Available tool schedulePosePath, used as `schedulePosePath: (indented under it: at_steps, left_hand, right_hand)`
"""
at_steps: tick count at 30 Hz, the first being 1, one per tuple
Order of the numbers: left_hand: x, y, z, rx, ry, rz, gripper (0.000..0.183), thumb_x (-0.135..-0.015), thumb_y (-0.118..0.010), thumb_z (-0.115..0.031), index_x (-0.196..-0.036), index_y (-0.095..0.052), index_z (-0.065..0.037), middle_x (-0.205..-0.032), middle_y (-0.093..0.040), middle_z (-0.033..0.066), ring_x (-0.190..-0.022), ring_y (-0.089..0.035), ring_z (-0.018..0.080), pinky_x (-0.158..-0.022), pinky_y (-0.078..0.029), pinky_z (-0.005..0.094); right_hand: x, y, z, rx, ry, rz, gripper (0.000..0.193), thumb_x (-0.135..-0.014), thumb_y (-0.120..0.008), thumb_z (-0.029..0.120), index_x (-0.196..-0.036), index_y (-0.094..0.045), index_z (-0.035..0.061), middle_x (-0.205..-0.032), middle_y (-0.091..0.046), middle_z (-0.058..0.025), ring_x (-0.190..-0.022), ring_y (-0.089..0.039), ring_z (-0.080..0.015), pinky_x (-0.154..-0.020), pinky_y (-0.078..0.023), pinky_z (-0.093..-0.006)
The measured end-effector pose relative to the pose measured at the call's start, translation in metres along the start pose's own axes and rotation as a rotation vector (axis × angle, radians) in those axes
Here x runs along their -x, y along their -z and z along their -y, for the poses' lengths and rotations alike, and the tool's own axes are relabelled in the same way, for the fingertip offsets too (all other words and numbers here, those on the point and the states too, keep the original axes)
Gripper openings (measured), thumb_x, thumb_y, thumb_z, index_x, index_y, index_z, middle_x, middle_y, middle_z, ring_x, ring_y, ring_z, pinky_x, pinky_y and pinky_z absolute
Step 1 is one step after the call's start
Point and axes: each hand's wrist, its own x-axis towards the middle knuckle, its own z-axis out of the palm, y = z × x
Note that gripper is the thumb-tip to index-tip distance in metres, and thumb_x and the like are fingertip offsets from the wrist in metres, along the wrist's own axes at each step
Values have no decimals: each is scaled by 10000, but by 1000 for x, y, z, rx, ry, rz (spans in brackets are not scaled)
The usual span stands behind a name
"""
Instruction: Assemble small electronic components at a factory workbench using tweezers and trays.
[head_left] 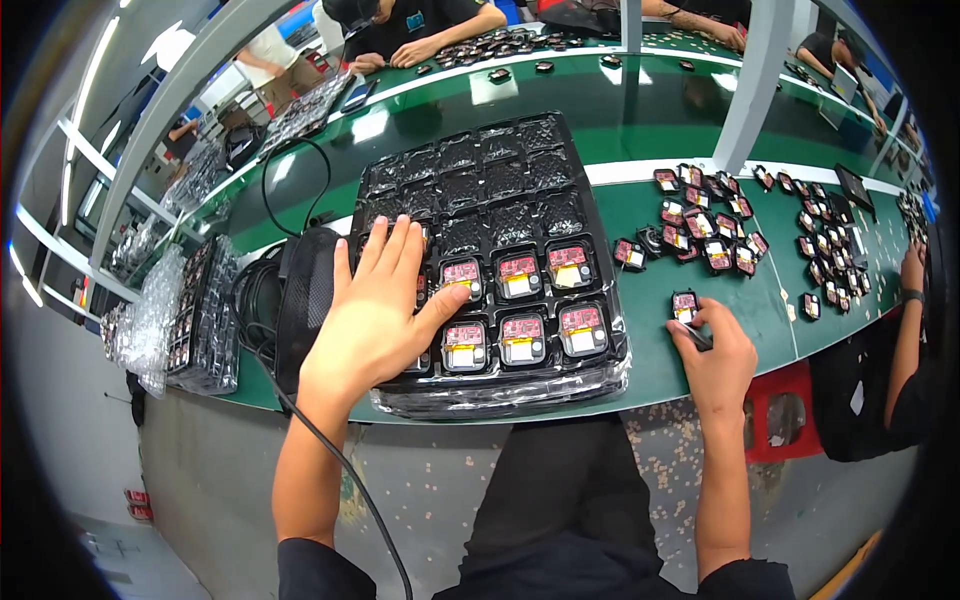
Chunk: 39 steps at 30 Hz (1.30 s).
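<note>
Clamping a unit (684,303) in the right grip (722,352), right of centre — maybe slipping if pinching lightly. Spreading the left grip (375,312) apart over the central tray (502,181) — maybe jolting seated units (519,277) by pressing.

Sleeves (325,572) dark, probably navy; trousers (560,485) black; hands (372,318) (724,362) bare.

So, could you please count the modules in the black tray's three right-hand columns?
6 modules in the tray: three across the nearest row, three across the second. The left hand slightly overlaps one; others farther left may be hidden.
</note>
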Motion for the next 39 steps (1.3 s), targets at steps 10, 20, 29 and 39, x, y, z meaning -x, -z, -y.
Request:
schedulePosePath:
  at_steps: [10,20,29,39]
  left_hand:
    - [22,-1,-7,84,-70,-267,958,-964,-559,-664,-1581,-341,36,-1657,-319,236,-1563,-220,433,-1249,-112,622]
    - [116,-65,-123,852,-675,-416,305,-996,-694,-289,-1156,-740,-33,-1157,-728,157,-896,-735,243,-787,-588,358]
    - [117,-112,-117,2248,-87,508,722,-1088,-477,-492,-1523,-387,78,-1440,-531,212,-1161,-648,265,-887,-560,367]
    - [150,-154,-87,2681,-100,1165,720,-1024,-664,-377,-1525,-412,76,-1390,-593,217,-1170,-678,299,-966,-566,407]
  right_hand:
    - [0,6,7,0,15,62,402,-730,-920,221,-851,-573,58,-1164,-718,-95,-890,-697,-389,-722,-553,-445]
    - [23,38,14,-635,-205,215,389,-750,-883,35,-917,-531,38,-1172,-748,-141,-535,-384,-4,-468,-320,-212]
    - [72,68,54,-878,236,486,528,-745,-948,171,-983,-491,57,-1147,-728,-312,-904,-780,-346,-687,-600,-323]
    - [62,68,84,-795,359,871,354,-798,-869,114,-1058,-631,84,-1217,-741,-106,-699,-711,-278,-523,-543,-328]
